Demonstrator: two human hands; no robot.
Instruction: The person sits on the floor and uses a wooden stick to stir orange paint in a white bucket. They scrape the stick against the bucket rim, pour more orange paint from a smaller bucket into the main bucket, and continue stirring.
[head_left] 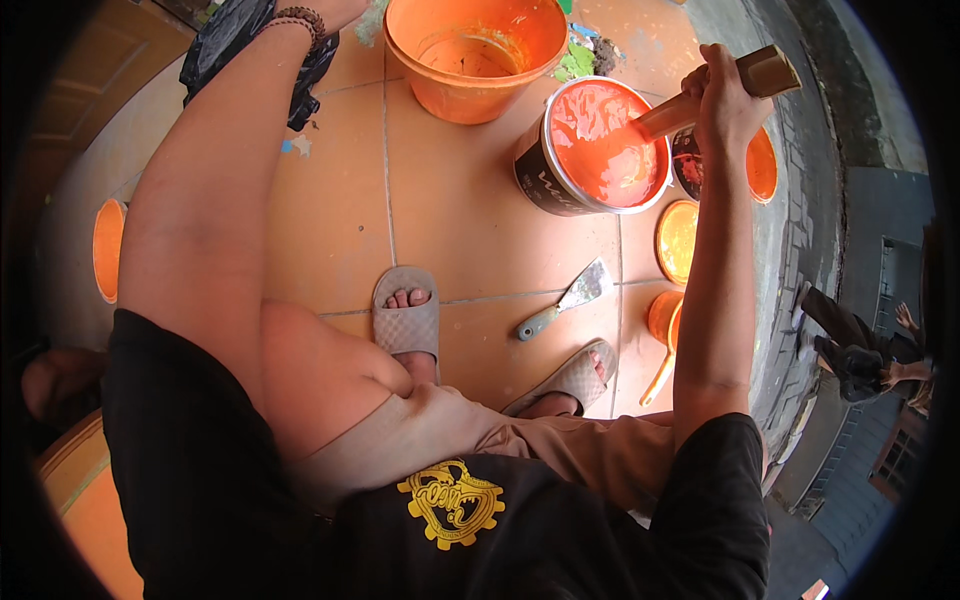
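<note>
The right hand (728, 105) is clamped around a thick wooden stick (670, 113), which is held tilted, its lower end sunk in orange paint (600, 150). The paint is contained in a bucket (540, 170) stood upright on the tiled floor (480, 240). A black label with pale lettering is seen on the bucket's side, partly turned from view. The left hand (340, 8) is cut off by the upper edge beside a black plastic bag (222, 55); whether its fingers are closed cannot be told. A wide orange tub (450, 95) is placed near the bucket. Nearer the feet, a scraper (565, 302) is laid flat. A yellow gear-shaped emblem with stylised lettering (450, 503) is printed on the black shirt (600, 530).
</note>
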